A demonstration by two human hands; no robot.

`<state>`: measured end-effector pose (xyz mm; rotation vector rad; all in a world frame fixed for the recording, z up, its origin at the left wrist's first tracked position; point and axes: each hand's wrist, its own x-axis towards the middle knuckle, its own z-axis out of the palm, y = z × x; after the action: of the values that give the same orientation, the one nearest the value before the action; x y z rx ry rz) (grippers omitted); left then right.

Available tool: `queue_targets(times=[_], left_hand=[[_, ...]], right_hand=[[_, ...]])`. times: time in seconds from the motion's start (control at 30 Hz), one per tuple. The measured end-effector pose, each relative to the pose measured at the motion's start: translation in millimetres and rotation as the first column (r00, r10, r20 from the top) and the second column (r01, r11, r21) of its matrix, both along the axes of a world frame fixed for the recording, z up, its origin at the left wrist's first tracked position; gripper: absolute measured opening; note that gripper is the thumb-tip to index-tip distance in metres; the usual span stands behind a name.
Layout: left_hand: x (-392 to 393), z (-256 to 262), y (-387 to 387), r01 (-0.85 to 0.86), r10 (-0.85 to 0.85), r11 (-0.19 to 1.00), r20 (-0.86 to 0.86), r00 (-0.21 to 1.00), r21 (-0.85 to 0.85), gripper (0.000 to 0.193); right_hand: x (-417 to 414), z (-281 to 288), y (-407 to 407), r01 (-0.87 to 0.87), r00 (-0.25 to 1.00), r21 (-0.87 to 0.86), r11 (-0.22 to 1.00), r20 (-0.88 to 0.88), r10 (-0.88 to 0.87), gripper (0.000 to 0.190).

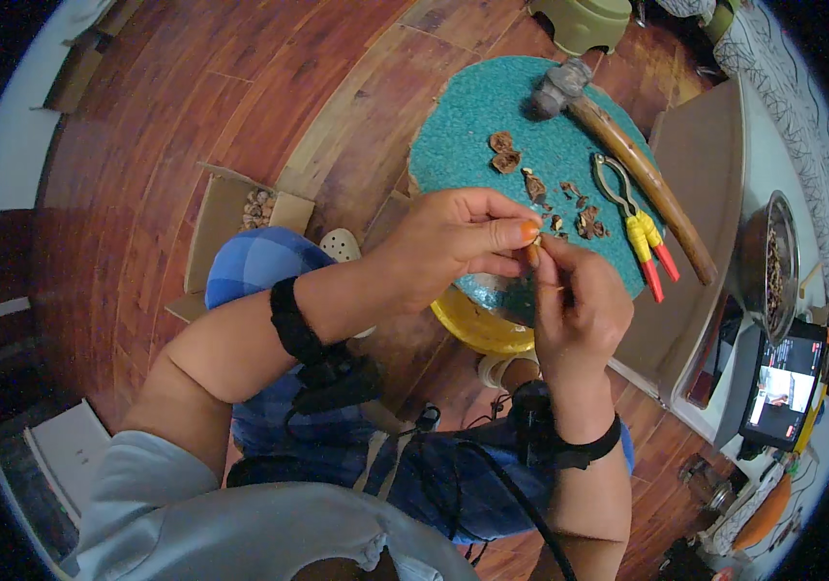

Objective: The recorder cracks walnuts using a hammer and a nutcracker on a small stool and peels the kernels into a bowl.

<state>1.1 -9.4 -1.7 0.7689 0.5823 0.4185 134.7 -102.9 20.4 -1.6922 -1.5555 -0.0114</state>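
Note:
My left hand [458, 243] and my right hand [580, 298] meet fingertip to fingertip, pinching a small walnut piece [536, 241] between them. Beneath and beyond them lies a round teal mat [458, 123]. Cracked walnut shells [506, 161] and brown fragments [591, 222] are scattered on it. A hammer [632, 152] with a wooden handle lies across its right side. Beside the hammer is a plier-type nutcracker [636, 225] with yellow and red grips. A yellow basin rim [483, 330] shows under the mat's near edge.
A cardboard box [214, 218] holding whole walnuts [259, 208] stands on the wooden floor at left. At right, a metal bowl [781, 269] with small pieces and a lit phone [784, 388] rest on a low table. A green stool [585, 22] stands beyond the mat. Black cables [501, 479] cross my lap.

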Motion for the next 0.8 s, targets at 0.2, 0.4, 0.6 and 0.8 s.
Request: queue_targets(times=[0.2,0.4,0.6,0.8], left_hand=[[0.3,0.9,-0.9,0.009,-0.008,1.0,-0.011,1.0,0.022,0.029],[-2.4,6.5,4.5,-0.021,0.025,0.997,-0.066,0.998,0.069,0.032],[-4.1,5.7,5.9,-0.001,0.002,1.0,-0.018,1.0,0.03,0.035],[-3.0,7.0,7.1,0.029,-0.028,1.0,-0.018,0.999,0.01,0.038]], right_hand=[[5.0,0.4,-3.5,0.021,0.977,-0.094,0.995,-0.209,-0.04,0.007],[5.2,-2.4,-11.2,0.048,0.879,-0.181,0.982,-0.459,-0.127,0.007],[13.8,1.3,-9.9,0.07,0.695,-0.218,0.973,-0.69,-0.204,0.012],[29.0,3.3,-13.9,0.096,0.705,-0.252,0.963,-0.666,-0.245,0.016]])
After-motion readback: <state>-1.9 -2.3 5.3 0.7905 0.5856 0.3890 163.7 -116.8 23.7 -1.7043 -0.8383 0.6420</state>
